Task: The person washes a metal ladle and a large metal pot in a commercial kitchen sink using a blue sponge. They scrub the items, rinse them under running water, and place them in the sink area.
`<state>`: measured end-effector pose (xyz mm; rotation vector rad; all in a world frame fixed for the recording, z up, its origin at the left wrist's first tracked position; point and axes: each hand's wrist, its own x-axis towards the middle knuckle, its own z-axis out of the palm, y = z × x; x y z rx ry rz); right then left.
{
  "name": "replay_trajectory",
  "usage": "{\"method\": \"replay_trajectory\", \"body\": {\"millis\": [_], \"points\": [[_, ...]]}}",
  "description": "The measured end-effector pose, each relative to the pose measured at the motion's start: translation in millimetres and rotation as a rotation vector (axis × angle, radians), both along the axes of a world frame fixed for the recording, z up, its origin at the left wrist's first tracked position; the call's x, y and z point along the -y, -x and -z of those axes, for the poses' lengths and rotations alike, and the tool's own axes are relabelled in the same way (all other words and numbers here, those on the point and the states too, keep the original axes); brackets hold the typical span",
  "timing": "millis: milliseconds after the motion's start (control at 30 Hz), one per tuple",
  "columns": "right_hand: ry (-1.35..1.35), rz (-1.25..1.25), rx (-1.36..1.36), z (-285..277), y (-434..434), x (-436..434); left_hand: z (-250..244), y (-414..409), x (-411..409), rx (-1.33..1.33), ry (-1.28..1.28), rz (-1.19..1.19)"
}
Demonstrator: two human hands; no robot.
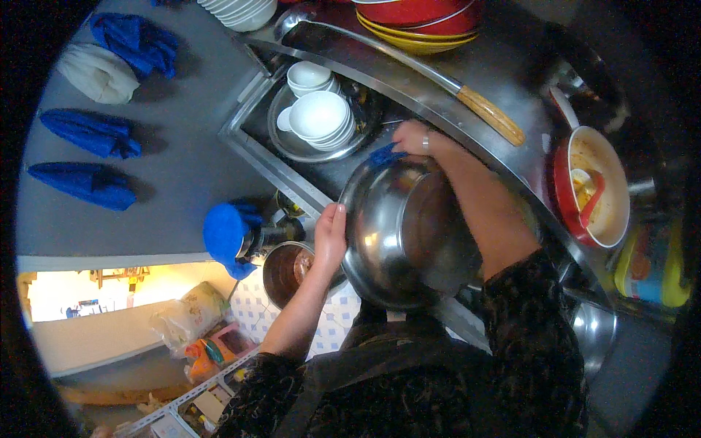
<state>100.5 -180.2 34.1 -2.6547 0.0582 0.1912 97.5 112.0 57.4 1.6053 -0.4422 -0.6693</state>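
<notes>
A large stainless steel basin (378, 235) is tilted in front of my body, its rounded underside facing up. My left hand (331, 227) grips its rim on the left side. With my right hand (412, 138) I hold a blue cloth (388, 154) against the basin's far rim. Just beyond, stacked white bowls (319, 116) stand in a round metal pan (277, 143) on the sunken metal surface. What lies beneath the basin is hidden.
A wooden-handled metal ladle (490, 114) lies along the steel counter. At right is a red frying pan (564, 191) with a red spoon. Red and yellow bowls (419, 41) are stacked beyond. Blue cloths (90, 134) hang at left, above a metal pot (279, 279) near the tiled floor.
</notes>
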Motion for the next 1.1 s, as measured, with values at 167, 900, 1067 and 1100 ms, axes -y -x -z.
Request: {"method": "replay_trajectory", "body": {"millis": [167,900,1067,1100], "points": [[0.322,-0.085,0.582,147.1,53.0,80.9,44.6,12.2,-15.5,0.061,-0.094,0.045],[-0.11,0.106,0.051,91.4,56.2,52.4,35.1,-1.6,-6.7,-0.029,-0.156,0.07],[0.032,-0.027,0.092,36.5,12.4,28.7,6.8,-36.6,17.6,0.059,-0.317,0.24],[0.033,-0.035,0.042,13.0,-0.3,10.8,1.3,-48.3,29.0,0.033,-0.343,0.254]]}}
